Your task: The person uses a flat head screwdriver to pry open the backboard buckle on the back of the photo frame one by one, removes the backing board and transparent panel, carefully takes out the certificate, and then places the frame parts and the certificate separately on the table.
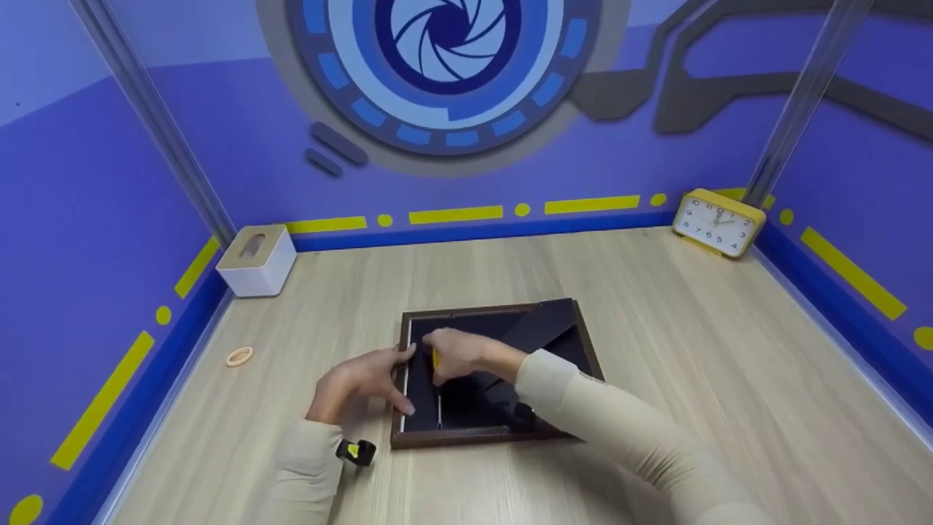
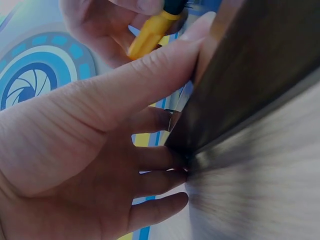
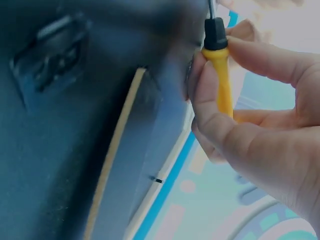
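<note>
Lying face down at table centre: dark wooden picture frame (image 1: 493,434), its black backing board (image 1: 474,397) seated inside. Gripping a screwdriver (image 3: 221,75), yellow handle, black collar: right hand (image 1: 453,355), fingers curled, tip hidden against the board. Bracing the frame's 9 o'clock edge: left hand (image 1: 357,383), fingers straight. At 10 o'clock, white tissue box (image 1: 257,261), contents unseen; at 2 o'clock, yellow clock (image 1: 718,222).

The right hand (image 1: 455,355) covers most of the yellow-handled tool (image 3: 220,75), whose tip runs off the top edge of the right wrist view. In the left wrist view the picture frame (image 2: 250,85) and bench (image 2: 260,190) are blurred and cut by the edges. The clock (image 1: 718,222) hands are too small to read.
</note>
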Action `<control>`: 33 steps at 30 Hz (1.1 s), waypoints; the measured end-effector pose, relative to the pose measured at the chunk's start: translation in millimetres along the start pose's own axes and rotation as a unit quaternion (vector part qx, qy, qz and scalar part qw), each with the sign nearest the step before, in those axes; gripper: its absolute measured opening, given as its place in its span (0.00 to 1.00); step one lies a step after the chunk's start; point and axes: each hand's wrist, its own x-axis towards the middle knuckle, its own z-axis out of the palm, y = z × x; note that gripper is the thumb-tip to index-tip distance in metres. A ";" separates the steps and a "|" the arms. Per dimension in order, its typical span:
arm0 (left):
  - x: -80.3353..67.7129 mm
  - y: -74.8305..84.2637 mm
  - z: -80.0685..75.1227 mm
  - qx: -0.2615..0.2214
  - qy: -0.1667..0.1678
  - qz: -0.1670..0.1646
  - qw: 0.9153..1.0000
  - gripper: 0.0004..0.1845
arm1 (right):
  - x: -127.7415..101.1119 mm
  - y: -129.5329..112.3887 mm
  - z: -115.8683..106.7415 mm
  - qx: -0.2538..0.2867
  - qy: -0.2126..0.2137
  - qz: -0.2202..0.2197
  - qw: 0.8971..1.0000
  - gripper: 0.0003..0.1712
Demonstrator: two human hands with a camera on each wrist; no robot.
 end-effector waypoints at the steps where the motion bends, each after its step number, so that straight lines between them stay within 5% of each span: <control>1: 0.3 1.0 0.9 -0.003 0.001 -0.002 1.000 0.61 | -3.0 -0.5 0.4 -0.011 0.007 0.001 1.000 0.46; 20: -0.7 3.3 2.3 -0.012 0.022 0.002 1.000 0.59 | -49.3 -28.6 16.0 -0.039 0.115 -0.039 0.992 0.48; 29: -2.5 3.4 4.9 -0.001 0.019 -0.035 0.999 0.57 | -73.7 -32.0 39.7 -0.092 0.216 -0.137 0.962 0.52; 33: -2.4 4.1 4.2 -0.001 0.023 -0.031 0.999 0.55 | -78.4 -28.6 41.9 -0.111 0.235 -0.179 0.949 0.45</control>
